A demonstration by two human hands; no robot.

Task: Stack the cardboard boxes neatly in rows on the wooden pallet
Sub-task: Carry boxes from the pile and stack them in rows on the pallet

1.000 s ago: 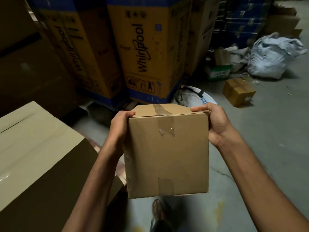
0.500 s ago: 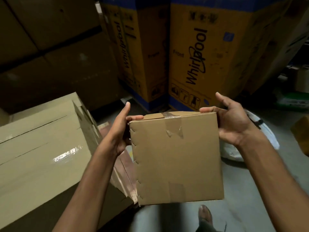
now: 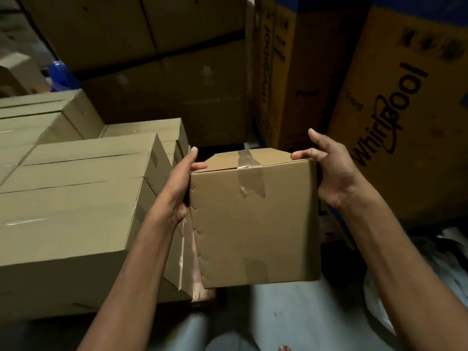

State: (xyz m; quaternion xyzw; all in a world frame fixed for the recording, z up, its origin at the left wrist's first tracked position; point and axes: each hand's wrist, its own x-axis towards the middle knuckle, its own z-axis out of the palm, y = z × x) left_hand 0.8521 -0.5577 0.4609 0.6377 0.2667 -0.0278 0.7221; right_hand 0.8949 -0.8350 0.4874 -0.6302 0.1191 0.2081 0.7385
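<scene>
Head view: a person holds a taped cardboard box (image 3: 253, 224) in the air between both hands. The left hand (image 3: 181, 183) presses its side, fingers together, thumb hooked over the top edge. The right hand (image 3: 334, 173) grips the far top corner, thumb on the lid, fingers loosely spread. The box hangs just right of the stacked boxes (image 3: 76, 198), whose wooden pallet (image 3: 203, 295) barely shows. This looks like the carrying step; next, swing left and set it flush in a row.

The left hand (image 3: 181, 188) and right hand (image 3: 331, 171) gripped the cardboard box (image 3: 253, 224) between them. Just left sat stacked boxes (image 3: 76, 198).
</scene>
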